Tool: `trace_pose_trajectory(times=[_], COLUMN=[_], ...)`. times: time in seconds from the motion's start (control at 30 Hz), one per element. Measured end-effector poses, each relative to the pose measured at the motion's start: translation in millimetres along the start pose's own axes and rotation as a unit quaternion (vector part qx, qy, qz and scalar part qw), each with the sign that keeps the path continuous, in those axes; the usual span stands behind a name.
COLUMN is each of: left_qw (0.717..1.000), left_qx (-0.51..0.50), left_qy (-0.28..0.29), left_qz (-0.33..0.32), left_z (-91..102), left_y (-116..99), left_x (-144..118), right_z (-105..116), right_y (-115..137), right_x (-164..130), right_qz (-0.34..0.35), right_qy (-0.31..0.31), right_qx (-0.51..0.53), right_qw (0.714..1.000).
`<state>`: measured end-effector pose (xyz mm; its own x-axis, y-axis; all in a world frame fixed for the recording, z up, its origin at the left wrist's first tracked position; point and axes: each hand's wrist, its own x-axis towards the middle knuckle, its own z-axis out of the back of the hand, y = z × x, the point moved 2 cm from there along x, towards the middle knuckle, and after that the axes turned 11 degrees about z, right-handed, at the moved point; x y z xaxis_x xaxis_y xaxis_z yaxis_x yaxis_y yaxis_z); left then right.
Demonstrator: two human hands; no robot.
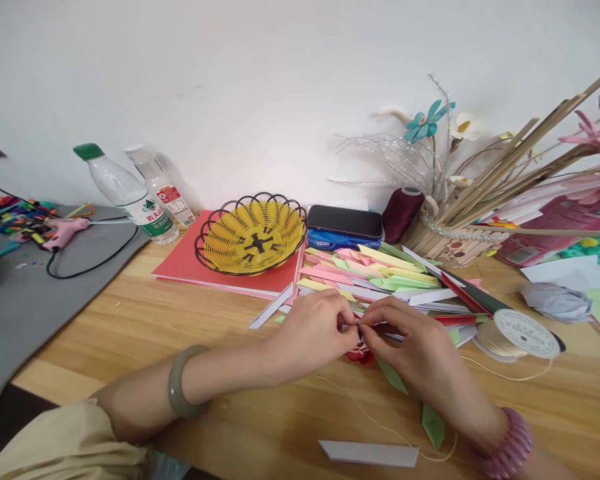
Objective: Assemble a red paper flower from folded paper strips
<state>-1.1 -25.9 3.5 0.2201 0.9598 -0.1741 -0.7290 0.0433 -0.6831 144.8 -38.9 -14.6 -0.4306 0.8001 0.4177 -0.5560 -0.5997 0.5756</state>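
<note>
My left hand and my right hand meet over the wooden table, fingertips pinched together. Between them is something small and dark, mostly covered by the fingers. Just below shows a red folded piece, partly hidden. Behind the hands lies a pile of folded paper strips in pink, yellow, green and white. A white paper strip rests near the front, and a green folded paper lies by my right wrist. Cream thread loops across the table in front of my hands.
A spool stands at right beside crumpled paper. Behind are a yellow basket on red paper, a phone on a blue packet, and stick flowers. Bottles and a pink glue gun sit left.
</note>
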Motion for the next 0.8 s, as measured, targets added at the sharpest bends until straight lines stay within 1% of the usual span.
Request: trace_pose_trajectory(times=[0.3,0.57,0.7,0.8], left_qw=[1.0,1.0,0.999,0.999], left_qx=[0.012,0.012,0.021,0.026], left_qy=[0.001,-0.024,-0.03,-0.03], left_qz=[0.02,0.004,-0.006,-0.004], left_z=[0.6,-2.0,-2.0,-1.8], left_y=[-0.6,-0.2,-0.7,-0.1], left_x=[1.5,-0.9,-1.3,-0.4], right_z=[-0.9,-2.3,-3.5,-4.8], right_y=[1.9,3.1,3.0,1.9], right_x=[-0.2,0.2,-0.6,-1.9], right_qz=[-0.003,0.013,0.027,0.025], right_qy=[0.002,-0.008,-0.02,-0.015], right_qx=[0.033,0.006,-0.001,-0.007], right_qw=[0.999,1.0,0.999,1.0])
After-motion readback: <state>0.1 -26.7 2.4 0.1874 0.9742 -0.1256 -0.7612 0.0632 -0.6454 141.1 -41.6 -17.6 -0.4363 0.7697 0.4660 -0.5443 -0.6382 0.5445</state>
